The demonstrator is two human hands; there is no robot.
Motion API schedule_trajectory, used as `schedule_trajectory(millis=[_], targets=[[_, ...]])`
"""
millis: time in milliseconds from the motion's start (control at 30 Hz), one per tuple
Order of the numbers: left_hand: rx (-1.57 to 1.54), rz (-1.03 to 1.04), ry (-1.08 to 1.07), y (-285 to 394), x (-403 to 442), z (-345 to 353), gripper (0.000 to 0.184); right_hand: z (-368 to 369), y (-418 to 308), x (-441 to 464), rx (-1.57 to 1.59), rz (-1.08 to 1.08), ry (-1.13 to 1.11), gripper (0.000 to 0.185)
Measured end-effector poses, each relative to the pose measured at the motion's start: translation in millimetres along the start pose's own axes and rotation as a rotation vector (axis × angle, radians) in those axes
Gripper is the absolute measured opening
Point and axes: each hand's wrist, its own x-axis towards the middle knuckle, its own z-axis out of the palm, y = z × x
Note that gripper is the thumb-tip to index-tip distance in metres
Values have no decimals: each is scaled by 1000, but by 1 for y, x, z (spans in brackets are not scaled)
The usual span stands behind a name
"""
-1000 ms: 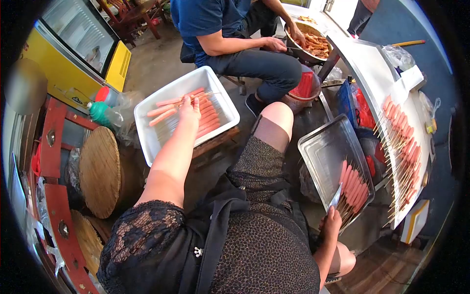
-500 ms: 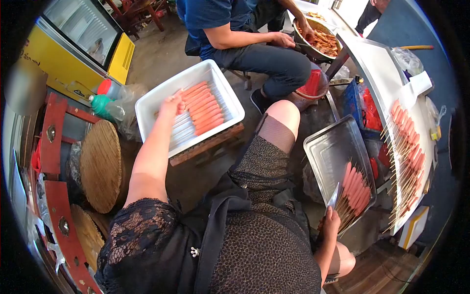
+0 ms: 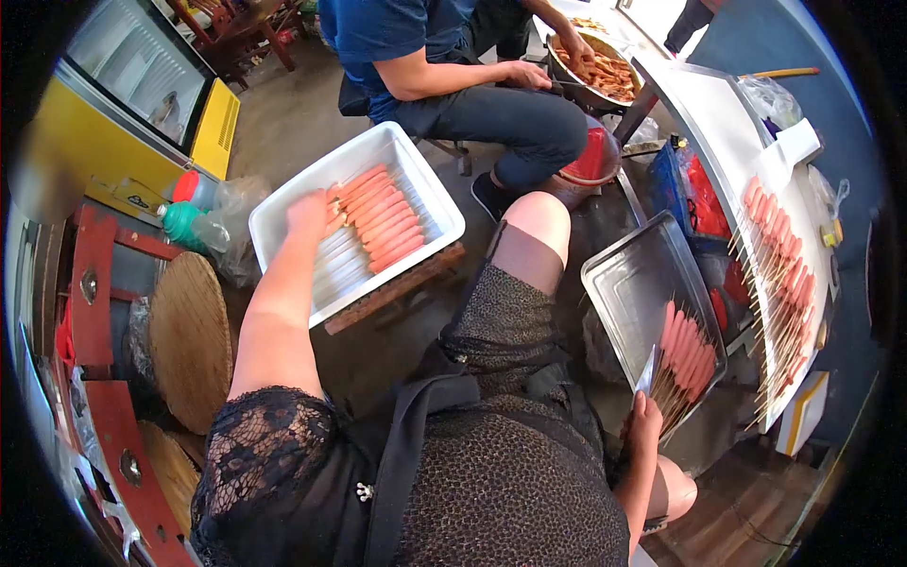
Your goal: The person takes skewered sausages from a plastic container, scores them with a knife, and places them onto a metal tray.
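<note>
My left hand (image 3: 307,214) is inside a white plastic tub (image 3: 267,231), at the left end of a row of reddish sausages (image 3: 383,219). Its fingers look curled; what they hold, if anything, is hidden by the hand and blur. Pale ridged strips show beside and below the sausages. My right hand (image 3: 644,414) grips a knife (image 3: 646,370), blade pointing up, beside my right thigh. Just beyond that hand, pink skewered sausages (image 3: 688,354) lie in a metal tray (image 3: 631,269), their sticks toward me.
More skewered sausages (image 3: 779,250) lie on a white counter (image 3: 723,118) at right. Opposite me sits a person in a blue shirt (image 3: 373,38), hands at a bowl of food (image 3: 605,76). Round wooden boards (image 3: 191,340) and a yellow-framed fridge (image 3: 142,76) stand at left.
My left hand has shifted left along the tub, to the end of the sausage row. The right hand keeps hold of the knife. The whole view has shifted slightly.
</note>
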Motion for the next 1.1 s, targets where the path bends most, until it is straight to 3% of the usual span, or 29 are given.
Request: schedule_trajectory(millis=[133, 200, 433, 500, 633, 900, 1033, 1100], targets=[[13, 37, 1, 3, 4, -6, 29, 1, -27, -10, 123, 136, -67, 41], [-257, -33, 12, -8, 19, 15, 27, 1, -20, -6, 158, 146, -79, 41], [-222, 64, 64, 5, 1, -22, 21, 6, 6, 9, -30, 28, -36, 42], [-220, 2, -31, 8, 7, -26, 23, 7, 5, 9, -72, -5, -29, 42], [-138, -41, -7, 9, 11, -31, 24, 5, -19, -2, -75, 38, -37, 43], [-316, -232, 278, -5, -19, -70, 30, 7, -20, -1, -9, 67, -92, 43], [-273, -273, 197, -7, -25, -94, 34, 8, -25, -5, 31, 63, -131, 37], [-54, -159, 95, -9, -20, -93, 35, 8, -31, -7, 27, 57, -128, 37]])
